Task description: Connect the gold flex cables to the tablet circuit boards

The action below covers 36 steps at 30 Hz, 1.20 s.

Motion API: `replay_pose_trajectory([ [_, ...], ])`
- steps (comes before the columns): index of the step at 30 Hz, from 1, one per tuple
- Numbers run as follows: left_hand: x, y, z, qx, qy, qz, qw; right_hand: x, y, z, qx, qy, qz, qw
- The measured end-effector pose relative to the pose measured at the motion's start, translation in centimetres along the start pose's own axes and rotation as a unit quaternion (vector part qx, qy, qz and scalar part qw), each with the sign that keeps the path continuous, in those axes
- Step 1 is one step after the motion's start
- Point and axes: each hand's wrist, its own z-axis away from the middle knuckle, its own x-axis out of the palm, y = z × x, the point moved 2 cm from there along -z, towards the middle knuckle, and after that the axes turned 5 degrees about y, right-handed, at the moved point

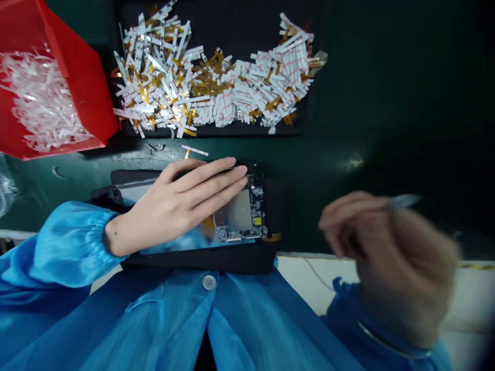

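My left hand [181,198] lies flat, fingers stretched out, across an opened flat electronic device [133,191] with a dark frame. Its fingertips rest by the top edge of a circuit board [260,203] at the device's right end. The board carries a silver metal plate and a yellow square; my fingers hide part of it. Beneath the device is a black pad [232,261]. Off to the right, apart from the device, my right hand [390,247] is smeared by motion, with its fingers curled together. A thin pale object [405,201] sticks out of it; its kind is unclear.
Behind the device, a black tray [232,31] holds many white strips with amber flex pieces [263,87]. A red bin [87,87] at upper left contains translucent scraps [46,103]. One loose strip [195,150] lies on the dark green table [317,154].
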Motion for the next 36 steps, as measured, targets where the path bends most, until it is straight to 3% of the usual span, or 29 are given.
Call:
replay_pose_trajectory([
  [3, -0.1, 0.7, 0.0, 0.019, 0.002, -0.044, 0.999, 0.7, 1.1, 4.5, 0.067, -0.018, 0.069, 0.995],
  [8, -0.2, 0.9, 0.0, 0.016, 0.012, -0.039, 0.999, 3.9, 2.1, 7.1, 0.092, 0.122, 0.047, 0.987],
  [14, -0.2, 1.4, -1.1, -0.014, 0.077, -0.041, 0.996, 5.7, 2.4, 6.9, 0.013, 0.187, -0.009, 0.982],
  [18, 0.0, 2.6, -2.6, -0.01, 0.071, 0.035, 0.997, 5.9, 3.3, 7.4, -0.129, 0.212, 0.044, 0.968],
  [21, 0.8, 3.0, -3.3, -0.009, 0.021, 0.088, 0.996, 5.7, 4.0, 7.6, -0.253, 0.187, 0.126, 0.941],
  [23, 1.2, 3.1, -3.4, -0.015, 0.011, 0.086, 0.996, 5.2, 4.6, 7.6, -0.298, 0.166, 0.162, 0.926],
  [29, 1.7, 3.7, -3.2, 0.033, 0.016, 0.06, 0.998, 3.9, 6.2, 7.5, -0.327, 0.084, 0.218, 0.916],
  [33, 1.3, 3.2, -3.7, -0.008, -0.017, 0.161, 0.987, 3.7, 5.4, 7.0, -0.39, 0.058, 0.182, 0.901],
  [36, 0.8, 2.6, -3.9, -0.066, 0.003, 0.244, 0.968, 3.6, 4.1, 6.4, -0.412, 0.018, 0.195, 0.89],
])
